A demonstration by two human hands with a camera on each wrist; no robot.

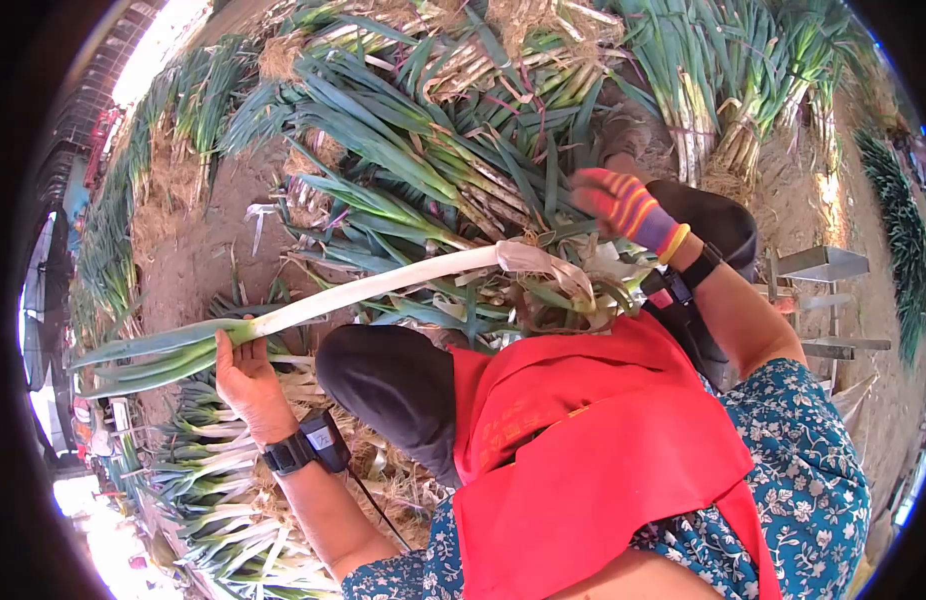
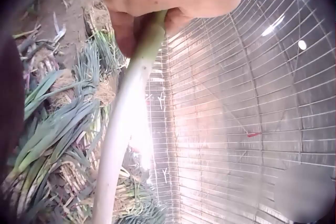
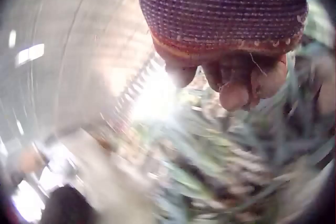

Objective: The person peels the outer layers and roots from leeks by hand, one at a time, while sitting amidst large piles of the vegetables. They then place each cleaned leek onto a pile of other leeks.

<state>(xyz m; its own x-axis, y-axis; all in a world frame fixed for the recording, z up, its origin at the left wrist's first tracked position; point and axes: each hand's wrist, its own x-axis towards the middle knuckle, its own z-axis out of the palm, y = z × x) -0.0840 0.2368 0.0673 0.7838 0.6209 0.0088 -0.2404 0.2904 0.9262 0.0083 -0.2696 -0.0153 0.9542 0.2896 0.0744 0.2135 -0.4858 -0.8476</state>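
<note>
Red cloth apron (image 1: pixel 603 440) nearest. Bare left hand (image 1: pixel 251 385), fingers curled round long white-and-green leek (image 1: pixel 383 283) at leaf base, in front of apron. Striped-gloved right hand (image 1: pixel 628 208) apart, blurred; fingers' hold unclear. Advisable: steady leek, strip pale papery skin (image 1: pixel 528 260) gently.

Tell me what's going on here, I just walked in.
Someone in a red apron is handling a long green onion. Their bare left hand grips it near its green leaves, and the white stalk reaches across in front of them, with loose pale skin at the far end. The right hand, in a striped glove, is apart from the stalk and blurred. Leafy bunches lie ahead, and more white stalks lie beside the left forearm.
</note>
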